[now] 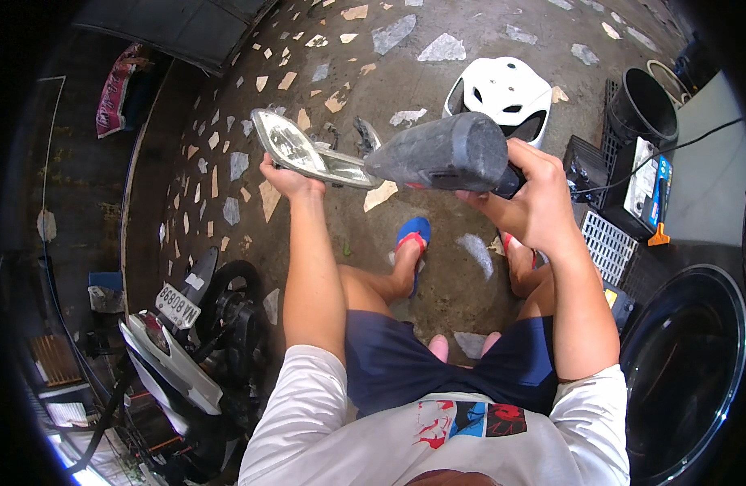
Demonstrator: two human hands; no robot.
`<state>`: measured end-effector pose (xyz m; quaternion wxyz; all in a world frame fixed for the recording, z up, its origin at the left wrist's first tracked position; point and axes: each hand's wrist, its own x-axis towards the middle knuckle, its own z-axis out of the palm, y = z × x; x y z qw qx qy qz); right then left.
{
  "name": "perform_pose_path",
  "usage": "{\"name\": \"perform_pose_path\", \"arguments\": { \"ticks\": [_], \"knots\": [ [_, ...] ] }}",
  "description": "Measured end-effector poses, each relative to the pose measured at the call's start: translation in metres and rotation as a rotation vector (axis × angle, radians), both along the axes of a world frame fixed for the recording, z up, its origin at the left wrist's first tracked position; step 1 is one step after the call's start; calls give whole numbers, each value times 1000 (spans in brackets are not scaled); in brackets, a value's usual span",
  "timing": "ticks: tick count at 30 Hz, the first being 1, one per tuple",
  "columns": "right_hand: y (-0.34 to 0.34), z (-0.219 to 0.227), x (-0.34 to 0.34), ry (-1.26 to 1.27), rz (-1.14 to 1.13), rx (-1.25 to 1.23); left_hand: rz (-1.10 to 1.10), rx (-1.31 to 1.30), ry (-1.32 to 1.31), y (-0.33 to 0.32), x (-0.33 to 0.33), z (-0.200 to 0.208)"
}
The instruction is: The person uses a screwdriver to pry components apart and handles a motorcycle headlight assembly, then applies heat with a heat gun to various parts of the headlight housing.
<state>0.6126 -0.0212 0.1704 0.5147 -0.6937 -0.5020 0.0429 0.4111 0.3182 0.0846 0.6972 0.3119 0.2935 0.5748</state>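
My left hand [293,180] is closed on a vehicle headlight [296,146] with a clear lens, holding it from beneath at its left end. Dark bracket pieces rise behind the headlight. My right hand [535,194] grips the black handle of a dark grey, tapered handheld tool [446,154]. The narrow end of that tool points left and overlaps the headlight's right end. Whether the two touch, I cannot tell. Part of the tool's handle is hidden by my fingers.
Beyond the tool lies a white fairing panel [506,87]. At right are a black bucket [644,105], a cord [688,138], an orange scraper [658,235], a white plastic grate [607,247] and a large black basin [684,373]. A motorcycle [178,364] stands at lower left.
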Motion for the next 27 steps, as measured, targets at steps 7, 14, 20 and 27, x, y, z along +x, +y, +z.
{"name": "perform_pose_path", "arguments": {
  "ticks": [7,14,20,27],
  "knots": [
    [-1,-2,4,13,-24,-38,82,-52,-48,-6,-3,13],
    [-4,-4,10,22,-50,-68,135,-113,-66,-13,-2,22],
    [-2,-5,11,90,-80,-81,135,-105,-99,0,-15,13],
    [-3,-9,16,139,-122,-73,135,-134,-72,3,-23,13]
  ]
}}
